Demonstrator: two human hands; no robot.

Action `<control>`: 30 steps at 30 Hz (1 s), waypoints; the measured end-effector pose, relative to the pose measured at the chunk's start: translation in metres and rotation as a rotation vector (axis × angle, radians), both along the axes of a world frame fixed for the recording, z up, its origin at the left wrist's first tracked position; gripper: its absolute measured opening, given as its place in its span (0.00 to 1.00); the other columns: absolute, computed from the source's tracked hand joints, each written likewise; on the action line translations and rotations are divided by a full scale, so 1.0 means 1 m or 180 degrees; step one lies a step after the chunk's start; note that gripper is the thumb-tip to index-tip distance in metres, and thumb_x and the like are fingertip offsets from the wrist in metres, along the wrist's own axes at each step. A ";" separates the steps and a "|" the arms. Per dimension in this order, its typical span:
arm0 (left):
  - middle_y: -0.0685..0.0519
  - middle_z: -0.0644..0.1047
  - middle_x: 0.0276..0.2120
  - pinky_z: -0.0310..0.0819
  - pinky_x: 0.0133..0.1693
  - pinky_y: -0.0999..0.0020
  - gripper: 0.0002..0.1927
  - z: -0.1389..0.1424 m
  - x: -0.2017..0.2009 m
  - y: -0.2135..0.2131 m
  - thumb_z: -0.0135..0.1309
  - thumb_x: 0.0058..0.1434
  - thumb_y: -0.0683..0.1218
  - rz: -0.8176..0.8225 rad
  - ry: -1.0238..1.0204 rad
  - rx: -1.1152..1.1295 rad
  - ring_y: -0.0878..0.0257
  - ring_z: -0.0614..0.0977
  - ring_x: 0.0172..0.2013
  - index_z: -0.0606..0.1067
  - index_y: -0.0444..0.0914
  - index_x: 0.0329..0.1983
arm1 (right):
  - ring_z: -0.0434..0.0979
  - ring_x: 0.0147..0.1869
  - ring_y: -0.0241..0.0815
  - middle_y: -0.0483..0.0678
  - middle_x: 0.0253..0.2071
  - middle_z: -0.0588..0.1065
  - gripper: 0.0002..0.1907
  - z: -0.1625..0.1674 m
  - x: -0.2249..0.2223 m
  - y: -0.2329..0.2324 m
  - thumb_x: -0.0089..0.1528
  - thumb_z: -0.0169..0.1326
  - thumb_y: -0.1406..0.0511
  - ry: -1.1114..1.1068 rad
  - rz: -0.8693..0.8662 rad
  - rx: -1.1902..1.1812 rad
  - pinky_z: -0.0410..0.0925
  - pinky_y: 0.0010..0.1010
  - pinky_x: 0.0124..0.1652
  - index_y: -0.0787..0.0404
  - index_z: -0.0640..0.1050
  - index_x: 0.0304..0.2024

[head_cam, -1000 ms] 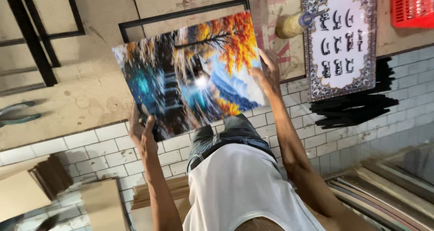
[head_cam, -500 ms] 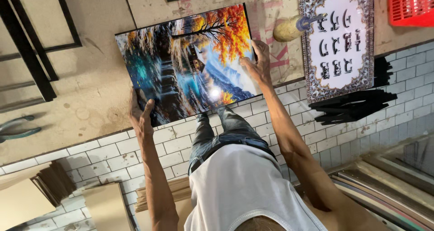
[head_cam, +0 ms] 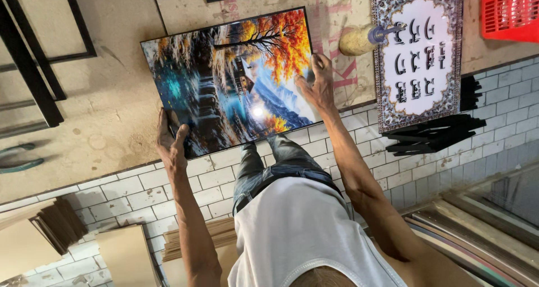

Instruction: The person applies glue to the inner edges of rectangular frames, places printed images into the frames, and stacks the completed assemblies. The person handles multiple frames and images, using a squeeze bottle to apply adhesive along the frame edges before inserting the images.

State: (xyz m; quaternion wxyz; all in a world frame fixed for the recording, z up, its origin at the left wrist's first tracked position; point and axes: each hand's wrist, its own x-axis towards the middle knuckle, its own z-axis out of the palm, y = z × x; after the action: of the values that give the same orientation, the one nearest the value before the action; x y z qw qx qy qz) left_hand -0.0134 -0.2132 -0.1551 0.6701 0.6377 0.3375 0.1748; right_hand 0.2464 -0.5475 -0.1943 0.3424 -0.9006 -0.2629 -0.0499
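You hold a glossy rectangular landscape print with a thin black edge, showing orange autumn trees, a blue mountain and a waterfall (head_cam: 236,82), flat over the pale, scuffed wooden workbench (head_cam: 112,113), its near long side about level with the bench's front edge above the white-tiled bench face (head_cam: 168,183). Your left hand (head_cam: 170,141) clasps the near left corner, thumb on the picture face and fingers curled beneath it; your right hand (head_cam: 318,85) lies on the right end, fingers spread along the short edge and palm pressing the surface, so both hands are closed on the print rather than free. Both arms reach forward nearly straight, forearms converging from your white sleeveless top (head_cam: 303,236), wrists bent slightly down. The panel looks stiff and light, staying flat between two grips set far apart, but a bright glare spot on its face suggests a slick, easily marked surface, likely fragile at the corners; the safest holds appear to be the opposite short edges, fingers under and thumbs kept to the border. Just beyond your right hand stand a cream-coloured bottle with a blue nozzle (head_cam: 365,38) and an ornate bordered calligraphy panel (head_cam: 420,54); a red plastic crate (head_cam: 510,11) sits at the far right, and black frame mouldings (head_cam: 33,68) lie to the left.
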 end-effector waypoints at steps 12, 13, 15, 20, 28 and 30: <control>0.41 0.74 0.60 0.69 0.60 0.58 0.35 -0.051 -0.028 -0.001 0.65 0.62 0.53 0.0317 0.0988 0.1007 0.51 0.75 0.59 0.70 0.34 0.68 | 0.76 0.52 0.48 0.55 0.53 0.76 0.29 0.009 -0.027 -0.054 0.59 0.68 0.62 0.0550 -0.0297 0.0123 0.73 0.37 0.49 0.63 0.75 0.61; 0.43 0.78 0.52 0.75 0.55 0.59 0.29 -0.058 -0.036 -0.004 0.65 0.62 0.50 0.0444 0.1340 0.1270 0.53 0.79 0.52 0.75 0.36 0.65 | 0.77 0.46 0.46 0.54 0.49 0.77 0.28 0.012 -0.035 -0.067 0.59 0.67 0.62 0.0900 -0.0413 0.0188 0.73 0.34 0.45 0.63 0.77 0.60; 0.47 0.82 0.43 0.80 0.46 0.63 0.22 -0.070 -0.054 -0.007 0.65 0.61 0.47 0.0552 0.1527 0.1565 0.57 0.83 0.42 0.80 0.38 0.58 | 0.80 0.42 0.44 0.53 0.40 0.81 0.21 0.015 -0.049 -0.089 0.61 0.65 0.60 0.1416 -0.0514 -0.0254 0.73 0.33 0.43 0.64 0.80 0.53; 0.47 0.81 0.37 0.76 0.37 0.64 0.18 -0.081 -0.084 -0.034 0.68 0.57 0.41 0.0690 0.1235 0.1558 0.59 0.83 0.34 0.81 0.35 0.51 | 0.83 0.38 0.40 0.51 0.33 0.83 0.21 0.004 -0.077 -0.104 0.61 0.65 0.58 0.1855 -0.0506 -0.0582 0.72 0.31 0.39 0.67 0.80 0.50; 0.49 0.82 0.30 0.75 0.32 0.68 0.16 -0.075 -0.061 -0.045 0.64 0.57 0.40 0.1249 0.1318 0.0692 0.62 0.81 0.29 0.78 0.35 0.49 | 0.83 0.36 0.39 0.51 0.37 0.81 0.14 -0.012 -0.078 -0.099 0.60 0.63 0.67 0.2780 -0.0718 0.1214 0.78 0.26 0.36 0.71 0.78 0.43; 0.49 0.81 0.29 0.75 0.32 0.68 0.16 -0.073 -0.060 -0.041 0.64 0.57 0.40 0.1232 0.1278 0.0527 0.63 0.82 0.28 0.77 0.35 0.49 | 0.82 0.35 0.40 0.51 0.35 0.80 0.13 -0.015 -0.078 -0.100 0.60 0.63 0.68 0.2785 -0.0914 0.0953 0.74 0.26 0.33 0.71 0.79 0.43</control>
State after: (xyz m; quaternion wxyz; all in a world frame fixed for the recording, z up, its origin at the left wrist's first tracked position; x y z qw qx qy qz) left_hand -0.0737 -0.2544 -0.2282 0.4897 0.6358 0.5633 0.1966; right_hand 0.1685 -0.6473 -0.2090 0.5364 -0.8051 0.0429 0.2495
